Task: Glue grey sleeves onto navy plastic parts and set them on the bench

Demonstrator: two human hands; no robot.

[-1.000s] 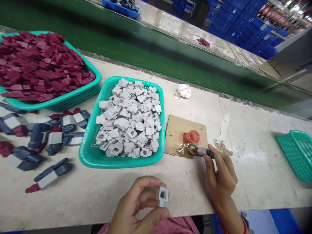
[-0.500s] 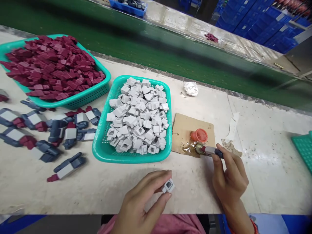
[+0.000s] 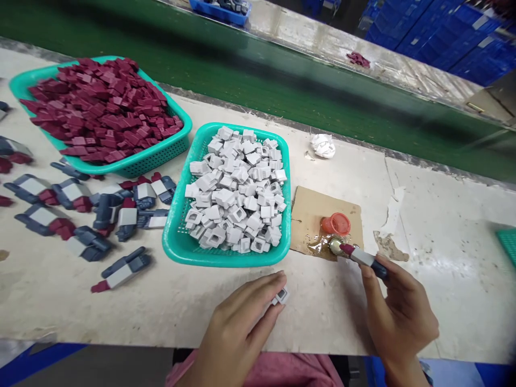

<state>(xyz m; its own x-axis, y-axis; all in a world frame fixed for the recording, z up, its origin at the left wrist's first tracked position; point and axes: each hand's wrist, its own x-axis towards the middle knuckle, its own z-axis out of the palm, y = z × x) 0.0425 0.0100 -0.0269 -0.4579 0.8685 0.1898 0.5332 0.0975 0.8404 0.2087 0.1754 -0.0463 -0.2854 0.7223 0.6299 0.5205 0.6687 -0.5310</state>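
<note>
a small grey square plastic cap (image 3: 281, 296) is pinched at the fingertips of the left hand (image 3: 237, 330), low over the worn white bench top (image 3: 161, 306). a slim assembled part with maroon tip, grey middle and dark blue end (image 3: 363, 258) is gripped by the right hand (image 3: 397, 317), its maroon tip touching the small metal pot of yellowish glue (image 3: 335, 246) on the brown cardboard square (image 3: 310, 212), just beside an orange plastic lid (image 3: 336, 223). judged risks: the cap is held only by its edge, so it could be dropped; too much glue could be picked up and smeared on the fingers or bench; the pot could be tipped by a sideways push. beyond, the teal mesh basket of grey caps (image 3: 177, 244), loose assembled parts (image 3: 121, 271), the teal basket of maroon pieces (image 3: 161, 158), a crumpled white wad (image 3: 323, 145) and the green conveyor belt (image 3: 242, 80) are seen.
</note>
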